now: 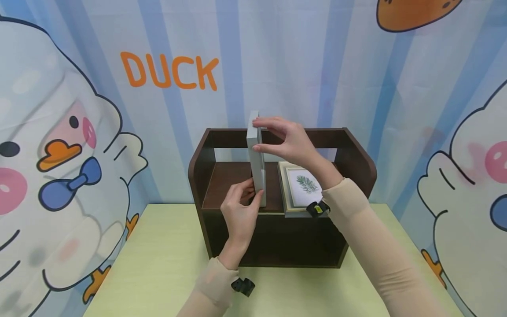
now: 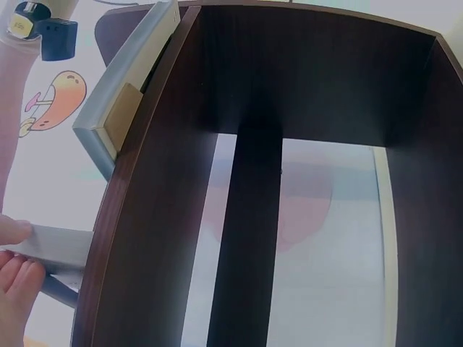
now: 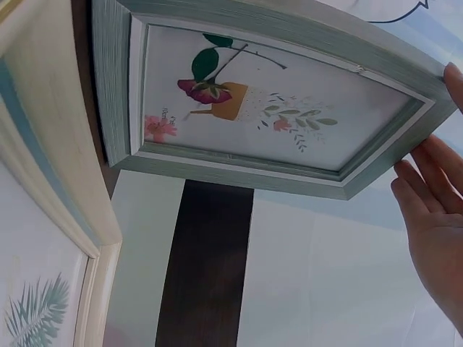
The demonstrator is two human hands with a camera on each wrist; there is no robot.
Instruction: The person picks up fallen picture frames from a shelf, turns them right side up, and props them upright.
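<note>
A grey-green picture frame [image 1: 257, 163] stands upright and edge-on on the upper shelf of a dark brown rack. My left hand [image 1: 239, 215] pinches its lower front part between thumb and fingers. Up at the top, my right hand [image 1: 292, 141] grips the same frame, thumb on the near side and fingers farther back. In the right wrist view, the frame's face [image 3: 253, 108] shows a dried red flower and a printed bottle behind the pane. The left wrist view catches thumb and fingertips [image 2: 25, 278] on the frame's grey edge [image 2: 61, 249].
The dark brown rack [image 1: 273, 240] has side walls and a back rail. Right of the upright frame, a cream frame with a green leaf print [image 1: 306, 185] lies on a grey one, jutting past the shelf's front edge. The rack stands on a pale yellow-green table [image 1: 170, 255] before a printed curtain.
</note>
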